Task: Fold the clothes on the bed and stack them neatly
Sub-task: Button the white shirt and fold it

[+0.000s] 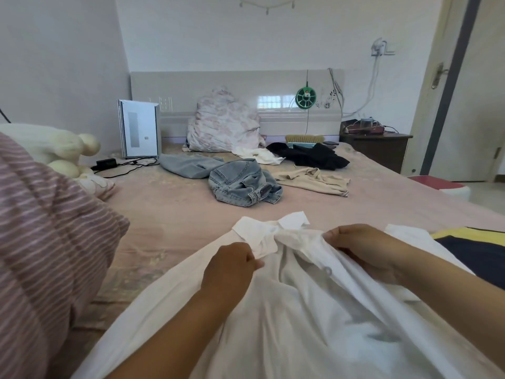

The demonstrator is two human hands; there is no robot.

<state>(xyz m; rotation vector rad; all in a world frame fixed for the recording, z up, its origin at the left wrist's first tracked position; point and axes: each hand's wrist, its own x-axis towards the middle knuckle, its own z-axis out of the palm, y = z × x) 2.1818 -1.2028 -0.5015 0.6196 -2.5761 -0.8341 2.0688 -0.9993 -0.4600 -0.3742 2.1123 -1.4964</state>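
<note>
2 hands (232, 265) (360, 246) pinching 1 white shirt (300, 310), 1 jeans (243, 183)

Head camera, one wide view, aimed forward and down along the bed.

The scene is seen from the wearer's head at the near end of the bed (169, 214), facing the headboard (235, 86) and the far wall. The lens is held closest to the two hands, the left hand (229, 265) and right hand (360, 248), which are framed low and centre with both forearms entering from the bottom edge. The shirt (295, 310) fills the near foreground. The jeans (243, 181) are placed mid-distance, the nightstand (377, 149) far right, the door (437, 86) at the right edge. Straight lines are bent toward the edges by the wide angle. No second view is given, so nothing is shared.
</note>
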